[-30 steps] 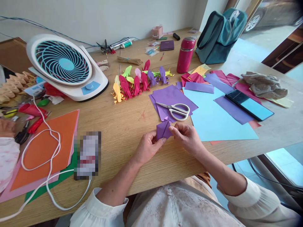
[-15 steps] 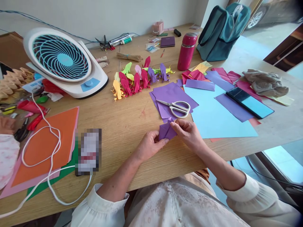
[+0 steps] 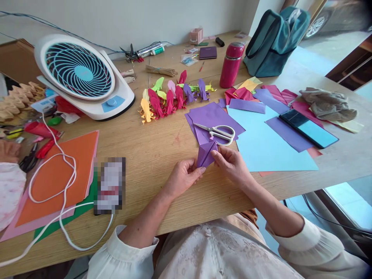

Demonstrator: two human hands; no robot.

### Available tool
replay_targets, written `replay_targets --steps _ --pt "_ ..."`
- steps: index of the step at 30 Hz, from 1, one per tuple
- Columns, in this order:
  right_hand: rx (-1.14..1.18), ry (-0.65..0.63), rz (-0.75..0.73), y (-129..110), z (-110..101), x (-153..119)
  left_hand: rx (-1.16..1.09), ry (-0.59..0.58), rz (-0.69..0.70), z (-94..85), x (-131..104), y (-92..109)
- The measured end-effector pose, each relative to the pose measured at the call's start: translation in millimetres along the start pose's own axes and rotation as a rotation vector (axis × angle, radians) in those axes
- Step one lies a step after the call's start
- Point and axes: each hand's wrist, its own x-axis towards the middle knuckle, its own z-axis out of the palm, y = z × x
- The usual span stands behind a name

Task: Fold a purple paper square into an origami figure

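Note:
A folded purple paper (image 3: 206, 153) is held up between both hands over the wooden table. My left hand (image 3: 186, 174) pinches its lower left corner between thumb and fingers. On its right edge, the thumb and fingers of my right hand (image 3: 231, 162) are closed. White-handled scissors (image 3: 222, 133) lie on flat purple sheets (image 3: 210, 116) just beyond the folded piece. A light blue sheet (image 3: 267, 143) lies to the right of the hands. Folded paper figures (image 3: 170, 101) in yellow, red, green, pink and purple stand grouped farther back.
At the left are a white fan (image 3: 116, 93), orange paper (image 3: 64, 174), a white cable (image 3: 65, 193) and a blurred phone (image 3: 109, 186). A red bottle (image 3: 231, 66), teal bag (image 3: 270, 46), dark phone (image 3: 308, 128) and crumpled grey cloth (image 3: 328, 102) are at the right.
The folded purple paper has been turned and tilted up, and its folded face with a diagonal crease shows more. Both hands still hold it. The camera view has shifted slightly.

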Motion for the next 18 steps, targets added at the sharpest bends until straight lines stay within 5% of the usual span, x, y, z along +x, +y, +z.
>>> replay_targets --steps 4,11,18 --pt "0.096 -0.132 0.065 1.7 0.9 1.0 -0.028 0.002 -0.034 -0.1 0.9 -1.1" --pt "0.081 -0.035 0.064 -3.2 -0.1 1.1 0.078 0.143 -0.004 -2.3 1.5 -1.0" --pt "0.165 -0.075 0.141 -3.0 0.3 3.6 0.234 0.141 0.062 -3.7 -0.5 -0.8"
